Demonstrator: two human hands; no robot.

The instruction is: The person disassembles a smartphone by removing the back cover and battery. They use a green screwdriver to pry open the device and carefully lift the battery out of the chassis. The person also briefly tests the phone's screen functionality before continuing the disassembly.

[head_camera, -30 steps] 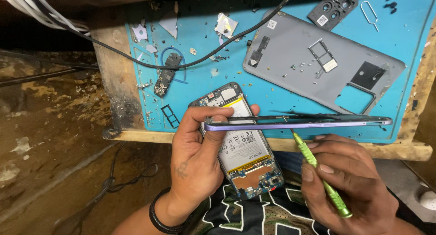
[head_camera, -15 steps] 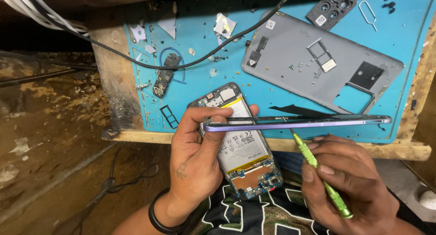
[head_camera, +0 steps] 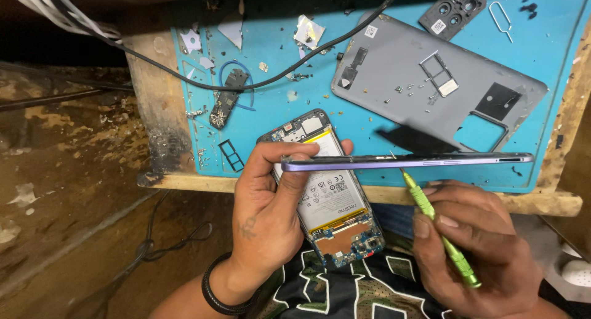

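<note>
Barely anything has shifted since the earlier frame: the purple phone frame (head_camera: pixel 406 162) sits edge-on at the same height. The left hand (head_camera: pixel 271 214) pinches its left end and cradles the opened phone (head_camera: pixel 329 196) at the near edge of the blue mat (head_camera: pixel 554 42). The right hand (head_camera: pixel 480 251) grips a green screwdriver (head_camera: pixel 437 233), tip touching the frame. A slip there could gouge it, or tip the phone off.
</note>
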